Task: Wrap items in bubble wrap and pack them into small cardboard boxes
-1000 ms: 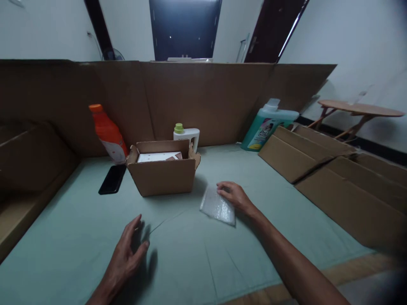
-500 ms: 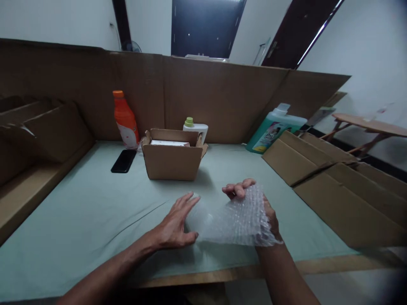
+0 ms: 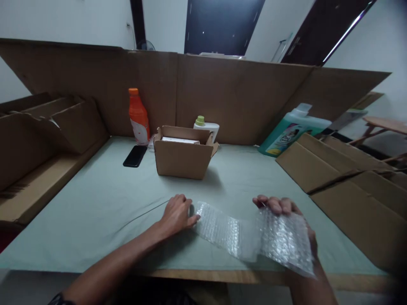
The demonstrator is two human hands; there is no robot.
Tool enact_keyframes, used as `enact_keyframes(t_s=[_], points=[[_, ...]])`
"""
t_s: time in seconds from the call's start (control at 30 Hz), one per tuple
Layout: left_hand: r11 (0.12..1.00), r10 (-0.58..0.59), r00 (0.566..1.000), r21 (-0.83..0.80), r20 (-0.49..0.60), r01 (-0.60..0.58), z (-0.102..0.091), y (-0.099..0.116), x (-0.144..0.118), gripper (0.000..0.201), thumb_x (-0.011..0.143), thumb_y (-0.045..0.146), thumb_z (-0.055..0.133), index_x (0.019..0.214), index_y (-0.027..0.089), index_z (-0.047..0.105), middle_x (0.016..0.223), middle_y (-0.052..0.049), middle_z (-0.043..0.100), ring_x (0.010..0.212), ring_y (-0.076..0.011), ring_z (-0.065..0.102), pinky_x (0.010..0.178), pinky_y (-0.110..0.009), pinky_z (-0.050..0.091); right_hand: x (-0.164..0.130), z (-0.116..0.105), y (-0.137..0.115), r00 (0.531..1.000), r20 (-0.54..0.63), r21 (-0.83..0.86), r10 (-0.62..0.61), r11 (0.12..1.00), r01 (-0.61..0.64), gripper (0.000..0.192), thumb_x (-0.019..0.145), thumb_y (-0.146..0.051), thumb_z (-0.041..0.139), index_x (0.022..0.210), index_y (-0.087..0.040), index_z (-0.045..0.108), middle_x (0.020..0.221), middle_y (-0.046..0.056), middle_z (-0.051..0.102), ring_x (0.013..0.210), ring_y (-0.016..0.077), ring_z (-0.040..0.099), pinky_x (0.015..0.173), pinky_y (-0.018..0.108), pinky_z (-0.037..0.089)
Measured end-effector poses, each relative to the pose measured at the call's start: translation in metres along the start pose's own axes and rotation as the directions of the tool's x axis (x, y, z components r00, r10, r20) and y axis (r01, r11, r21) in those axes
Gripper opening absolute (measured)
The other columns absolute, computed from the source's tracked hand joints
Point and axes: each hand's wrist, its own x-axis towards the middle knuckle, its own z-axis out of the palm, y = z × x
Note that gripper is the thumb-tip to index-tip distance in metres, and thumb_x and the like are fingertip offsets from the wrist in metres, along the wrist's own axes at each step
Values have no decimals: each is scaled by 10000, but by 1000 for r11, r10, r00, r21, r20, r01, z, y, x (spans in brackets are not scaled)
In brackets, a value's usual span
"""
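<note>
A strip of clear bubble wrap [image 3: 233, 233] stretches between my two hands over the pale green cloth. My left hand [image 3: 176, 214] is at its left end, with the fingers curled and the thumb on the wrap's edge. At the other end, my right hand [image 3: 281, 206] grips the wrap from behind, its fingertips folded over the top edge. The wrap's right part tilts up and covers most of that palm. Behind the hands stands a small open cardboard box [image 3: 182, 159] with a white item [image 3: 179, 140] inside.
A black phone [image 3: 135, 156] lies left of the box, near an orange bottle [image 3: 139, 118]. Behind the box is a white bottle with a green cap [image 3: 200, 120]. A teal detergent bottle [image 3: 289, 133] leans at right. Cardboard boxes [image 3: 362, 212] flank the table; a cardboard wall [image 3: 241, 97] backs it.
My right hand has moved right and the bubble wrap is stretched out longer and flatter. My left hand's fingers have curled in at its left end. The view has shifted left.
</note>
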Motion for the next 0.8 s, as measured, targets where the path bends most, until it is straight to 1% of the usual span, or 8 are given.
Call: enact_keyframes(t_s=[0.13,0.23,0.33,0.43,0.53,0.63,0.73,0.8], points=[[999,-6,1000,-37,14,6,15,28,21,105,742,229,696,817,157,681,972,-139,669,1026,-301,591,906,-407,458,-13,-37,-4,987,-84,35,134,991,-131,284,806,-461,670,648,-298,501,961,35,682,1213,327,590,1039,515,479],[993,-49,999,-106,-11,47,2,27,16,71,739,161,630,807,170,647,843,-58,660,847,-205,612,766,-298,466,-17,-60,-7,960,-162,51,228,974,-223,298,812,-412,681,621,-281,493,1199,-16,703,1209,328,604,968,506,519],[974,-163,981,-176,-105,143,-30,1,-9,228,862,217,470,1034,163,609,725,12,581,650,-141,547,617,-246,420,-8,-54,-1,960,-115,43,255,967,-252,326,762,-429,727,603,-268,493,1305,1,678,1110,338,655,882,500,549],[935,-293,916,-283,-276,214,-57,-38,-38,428,880,303,448,1281,169,515,676,58,513,600,-131,509,614,-241,410,19,-21,19,968,124,-123,216,972,-201,328,705,-433,760,573,-250,523,1277,52,700,1134,353,649,937,511,531],[912,-391,882,-240,-264,332,-67,-76,-58,621,821,380,516,1403,169,460,728,40,586,609,-152,556,638,-276,440,50,7,45,916,331,-388,227,918,-88,182,739,-368,677,612,-243,644,1211,81,727,1138,335,656,995,531,497],[895,-446,853,-148,-272,421,-73,-106,-67,775,790,486,554,1469,141,411,1008,-79,684,837,-241,657,725,-351,499,67,3,63,956,237,-539,172,842,-18,181,756,-318,591,807,-249,750,1150,99,738,1142,327,655,1026,549,469],[908,-419,836,-138,-353,397,-84,-125,-60,779,821,536,530,1477,135,407,1257,-165,625,1122,-318,611,859,-428,509,72,-10,68,996,40,-613,85,789,-43,281,805,-339,574,1010,-253,746,1130,97,742,1083,306,678,945,486,525],[922,-386,851,-170,-357,347,-88,-132,-43,754,830,511,543,1481,156,405,1343,-175,577,1187,-324,581,898,-448,509,74,-1,69,994,47,-611,100,790,-51,335,836,-378,589,1114,-242,715,1136,106,738,1039,288,692,878,440,554]])
